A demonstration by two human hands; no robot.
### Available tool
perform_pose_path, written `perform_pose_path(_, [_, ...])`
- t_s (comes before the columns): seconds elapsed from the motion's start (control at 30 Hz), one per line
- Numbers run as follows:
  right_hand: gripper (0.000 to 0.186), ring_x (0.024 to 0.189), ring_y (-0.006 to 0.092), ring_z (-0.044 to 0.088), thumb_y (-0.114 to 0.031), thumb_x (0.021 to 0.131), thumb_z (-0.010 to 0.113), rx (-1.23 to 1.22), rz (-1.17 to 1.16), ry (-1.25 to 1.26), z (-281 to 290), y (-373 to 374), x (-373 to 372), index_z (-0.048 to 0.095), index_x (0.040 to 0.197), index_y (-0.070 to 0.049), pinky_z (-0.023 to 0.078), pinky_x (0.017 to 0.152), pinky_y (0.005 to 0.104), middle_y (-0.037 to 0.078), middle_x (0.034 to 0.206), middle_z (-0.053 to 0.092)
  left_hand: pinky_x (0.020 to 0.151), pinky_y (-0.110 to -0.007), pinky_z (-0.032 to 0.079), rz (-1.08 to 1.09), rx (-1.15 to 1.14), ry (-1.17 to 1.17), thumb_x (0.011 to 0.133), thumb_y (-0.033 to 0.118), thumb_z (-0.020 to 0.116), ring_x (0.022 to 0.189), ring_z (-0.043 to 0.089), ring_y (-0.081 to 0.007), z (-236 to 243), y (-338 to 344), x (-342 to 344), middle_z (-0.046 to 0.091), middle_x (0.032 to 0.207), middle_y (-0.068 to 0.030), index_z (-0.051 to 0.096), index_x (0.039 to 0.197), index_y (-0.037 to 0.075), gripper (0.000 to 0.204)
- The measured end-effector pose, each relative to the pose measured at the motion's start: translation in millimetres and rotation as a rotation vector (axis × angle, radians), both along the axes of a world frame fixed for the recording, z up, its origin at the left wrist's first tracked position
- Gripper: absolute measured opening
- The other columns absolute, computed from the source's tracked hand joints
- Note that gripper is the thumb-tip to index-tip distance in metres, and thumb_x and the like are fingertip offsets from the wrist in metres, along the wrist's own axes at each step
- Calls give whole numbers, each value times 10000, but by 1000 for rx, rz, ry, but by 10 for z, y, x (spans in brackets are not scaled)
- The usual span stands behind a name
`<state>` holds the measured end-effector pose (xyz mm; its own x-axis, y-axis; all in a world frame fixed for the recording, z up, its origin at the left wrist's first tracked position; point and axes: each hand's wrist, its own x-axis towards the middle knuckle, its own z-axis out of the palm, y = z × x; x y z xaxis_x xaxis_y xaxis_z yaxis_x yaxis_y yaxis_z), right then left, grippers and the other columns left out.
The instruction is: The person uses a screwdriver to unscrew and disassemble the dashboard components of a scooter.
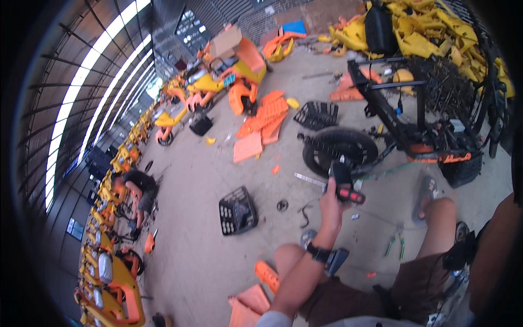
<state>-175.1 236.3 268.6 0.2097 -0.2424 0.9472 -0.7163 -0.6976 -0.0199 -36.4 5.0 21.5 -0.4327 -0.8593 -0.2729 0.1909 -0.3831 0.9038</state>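
My left hand (330, 206), at the end of an arm with a dark wristwatch (318, 252), is closed around the handle of a cordless power tool (342, 175). The tool has a black body and a red-and-black base; its exact kind is unclear. It is held in front of the black rear wheel (359, 150) of a stripped scooter frame (406, 120); I cannot tell whether its tip touches anything. At the right edge part of my right arm (498, 248) shows, close up and dark, while the right hand is out of sight.
Green-handled pliers (402, 246) lie by my feet. A black plastic basket (238, 211) and orange panels (267, 117) lie on the concrete floor. Yellow scooters (111, 272) line the left, where another person (143, 191) crouches. Yellow parts (430, 32) are heaped at the far right.
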Motion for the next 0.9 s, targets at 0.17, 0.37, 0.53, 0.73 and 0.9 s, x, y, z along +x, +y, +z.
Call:
perform_pose_path(0.17, [473, 1090, 260, 462, -313, 956, 506, 20, -102, -27, -73, 251, -146, 330, 1341, -101, 424, 877, 354, 178, 1300, 411, 818, -480, 544, -34, -16, 54, 1003, 540, 345, 860, 662, -287, 150, 264, -39, 650, 938, -176, 577, 1067, -69, 655])
perform_pose_path(0.37, [463, 1067, 254, 467, -302, 952, 511, 53, -176, -81, -138, 484, -374, 337, 1330, -98, 427, 861, 348, 172, 1279, 420, 769, -473, 549, 46, 7, 188, 995, 550, 351, 876, 673, -292, -153, 25, 38, 667, 909, -162, 590, 986, -1, 601])
perform_pose_path(0.53, [455, 1047, 249, 471, -293, 948, 516, 37, -294, -73, 1, 793, -243, 343, 1320, -96, 429, 846, 342, 166, 1262, 428, 749, -469, 551, -41, 32, 118, 976, 597, 360, 847, 669, -275, 67, -67, -67, 662, 861, -137, 575, 968, 40, 597])
perform_pose_path(0.73, [445, 1024, 243, 475, -282, 944, 521, -82, -360, -104, -20, 1546, -160, 350, 1309, -94, 431, 830, 336, 160, 1241, 437, 783, -633, 519, -162, 33, 241, 948, 610, 415, 920, 655, -354, -292, -47, -159, 655, 982, -169, 532, 1150, 14, 640])
perform_pose_path(0.9, [437, 1005, 238, 479, -273, 940, 526, -209, -316, -208, -178, 1542, -34, 356, 1300, -92, 433, 816, 331, 155, 1224, 445, 856, -624, 488, -38, 16, 212, 982, 544, 409, 994, 605, -322, -278, -137, 135, 618, 1008, -159, 535, 1130, 9, 569])
